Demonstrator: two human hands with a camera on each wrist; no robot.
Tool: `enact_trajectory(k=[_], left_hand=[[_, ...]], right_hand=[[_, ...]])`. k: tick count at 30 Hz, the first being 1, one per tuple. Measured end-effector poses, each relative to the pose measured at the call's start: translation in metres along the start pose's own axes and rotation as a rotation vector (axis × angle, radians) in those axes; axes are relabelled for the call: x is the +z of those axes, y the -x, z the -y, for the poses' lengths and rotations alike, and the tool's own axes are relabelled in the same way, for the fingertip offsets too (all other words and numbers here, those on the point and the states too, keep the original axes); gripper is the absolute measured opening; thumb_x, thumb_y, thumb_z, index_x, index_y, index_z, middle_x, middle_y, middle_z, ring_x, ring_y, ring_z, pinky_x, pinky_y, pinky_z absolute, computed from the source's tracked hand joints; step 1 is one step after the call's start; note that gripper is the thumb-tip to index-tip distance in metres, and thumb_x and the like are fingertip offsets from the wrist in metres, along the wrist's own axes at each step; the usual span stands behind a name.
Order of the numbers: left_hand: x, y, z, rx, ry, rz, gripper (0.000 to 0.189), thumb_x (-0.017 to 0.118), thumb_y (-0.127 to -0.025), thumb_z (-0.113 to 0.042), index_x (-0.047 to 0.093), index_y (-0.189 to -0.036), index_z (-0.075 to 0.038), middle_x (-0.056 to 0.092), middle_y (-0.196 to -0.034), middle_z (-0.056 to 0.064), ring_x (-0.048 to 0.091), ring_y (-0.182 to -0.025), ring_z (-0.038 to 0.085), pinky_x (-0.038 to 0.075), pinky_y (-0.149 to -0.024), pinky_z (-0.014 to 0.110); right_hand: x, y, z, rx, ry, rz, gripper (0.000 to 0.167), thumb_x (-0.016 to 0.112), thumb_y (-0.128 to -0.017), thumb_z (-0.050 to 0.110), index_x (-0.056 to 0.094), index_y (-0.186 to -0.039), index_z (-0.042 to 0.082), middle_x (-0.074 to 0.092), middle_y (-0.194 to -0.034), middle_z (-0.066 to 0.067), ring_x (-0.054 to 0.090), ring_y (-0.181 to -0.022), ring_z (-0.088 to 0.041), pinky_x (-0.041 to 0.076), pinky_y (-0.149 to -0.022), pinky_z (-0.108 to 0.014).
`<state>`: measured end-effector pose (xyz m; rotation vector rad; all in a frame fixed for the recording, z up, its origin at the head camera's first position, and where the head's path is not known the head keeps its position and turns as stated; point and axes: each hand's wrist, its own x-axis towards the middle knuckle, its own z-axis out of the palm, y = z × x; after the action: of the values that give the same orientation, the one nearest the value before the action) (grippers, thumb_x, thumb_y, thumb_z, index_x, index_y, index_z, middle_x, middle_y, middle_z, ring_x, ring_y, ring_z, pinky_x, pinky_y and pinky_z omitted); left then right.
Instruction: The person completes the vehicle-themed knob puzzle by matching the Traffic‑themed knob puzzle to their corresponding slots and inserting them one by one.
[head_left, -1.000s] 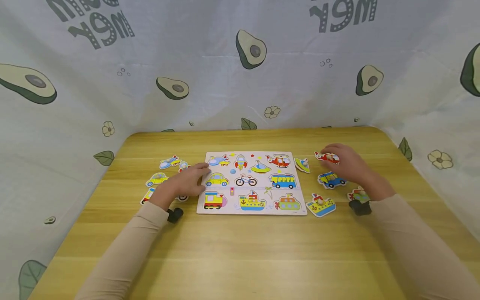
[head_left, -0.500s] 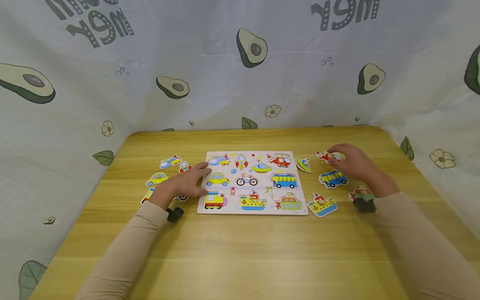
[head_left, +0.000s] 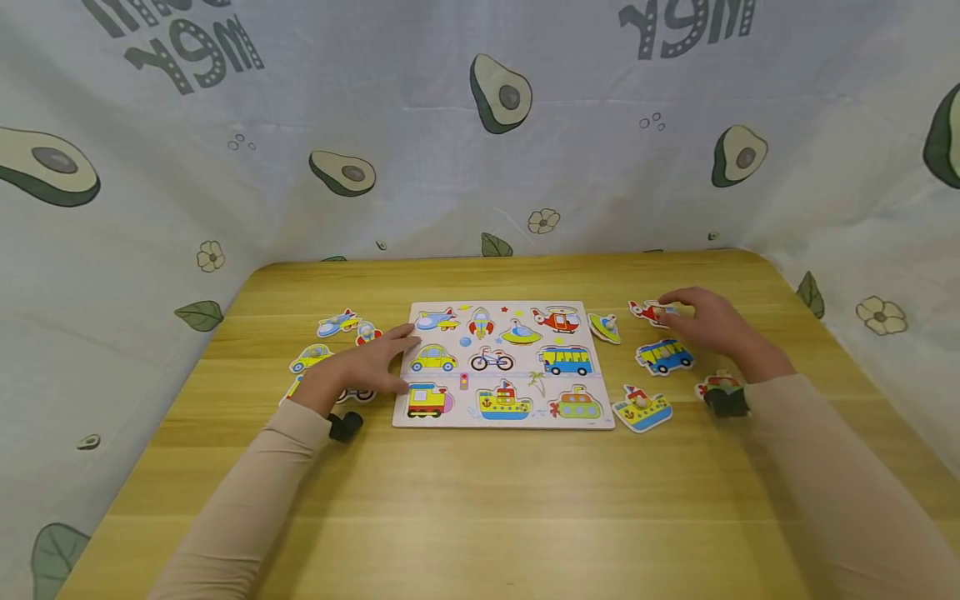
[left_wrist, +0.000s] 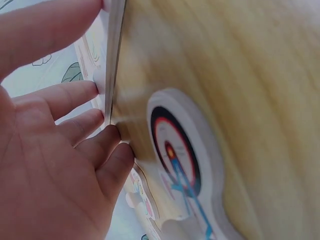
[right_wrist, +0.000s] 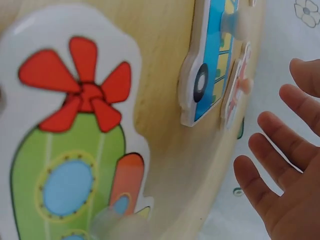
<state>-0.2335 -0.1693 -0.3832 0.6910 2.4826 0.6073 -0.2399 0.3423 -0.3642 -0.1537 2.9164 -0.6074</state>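
Puzzle board (head_left: 527, 360) lies between both hands. Left hand (head_left: 363, 368), fingers extended, touches its left edge; right hand (head_left: 708, 321), loose, grasping nothing, beside helicopter piece (head_left: 645, 312).

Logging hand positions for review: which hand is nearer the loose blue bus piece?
Right. The right hand is just beyond the bus piece; the left hand is across the puzzle board, at its left edge.
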Motion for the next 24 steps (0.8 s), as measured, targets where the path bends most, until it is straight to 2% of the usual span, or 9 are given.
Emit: enact_trajectory(k=[8, 14, 18, 24], left_hand=[[-0.002, 0.001, -0.002, -0.007, -0.007, 0.002, 0.084, 0.069, -0.087, -0.022, 0.027, -0.156, -0.001, 0.007, -0.167, 0.018, 0.017, -0.153, 0.042, 0.025, -0.122, 0.056], [-0.003, 0.003, -0.003, -0.004, -0.015, -0.012, 0.084, 0.069, -0.086, -0.021, 0.027, -0.155, 0.0, 0.008, -0.167, 0.019, 0.018, -0.152, 0.043, 0.026, -0.121, 0.058], [-0.002, 0.002, -0.003, 0.004, -0.02, -0.005, 0.085, 0.069, -0.086, -0.022, 0.025, -0.156, 0.0, 0.007, -0.167, 0.019, 0.018, -0.152, 0.043, 0.026, -0.121, 0.057], [-0.001, 0.002, -0.005, -0.032, 0.015, 0.022, 0.089, 0.069, -0.084, -0.022, 0.023, -0.157, -0.003, 0.003, -0.168, 0.015, 0.016, -0.153, 0.04, 0.026, -0.121, 0.056]], right_hand=[[0.0, -0.007, -0.006, 0.015, -0.008, -0.005, 0.048, 0.052, -0.102, 0.027, 0.048, -0.139, -0.004, 0.038, -0.147, -0.035, 0.034, -0.133, -0.055, 0.03, -0.109, -0.07], [0.0, -0.02, -0.011, 0.042, -0.066, -0.001, 0.049, 0.053, -0.101, 0.024, 0.046, -0.14, -0.004, 0.039, -0.145, -0.036, 0.036, -0.131, -0.053, 0.032, -0.109, -0.068], [0.003, -0.026, -0.016, 0.059, -0.088, 0.005, 0.048, 0.052, -0.101, 0.021, 0.045, -0.14, -0.007, 0.044, -0.139, -0.035, 0.042, -0.125, -0.05, 0.037, -0.108, -0.065], [0.006, -0.031, -0.017, 0.094, -0.108, 0.001, 0.046, 0.051, -0.101, 0.017, 0.046, -0.139, -0.008, 0.046, -0.134, -0.034, 0.044, -0.117, -0.046, 0.04, -0.106, -0.062]])
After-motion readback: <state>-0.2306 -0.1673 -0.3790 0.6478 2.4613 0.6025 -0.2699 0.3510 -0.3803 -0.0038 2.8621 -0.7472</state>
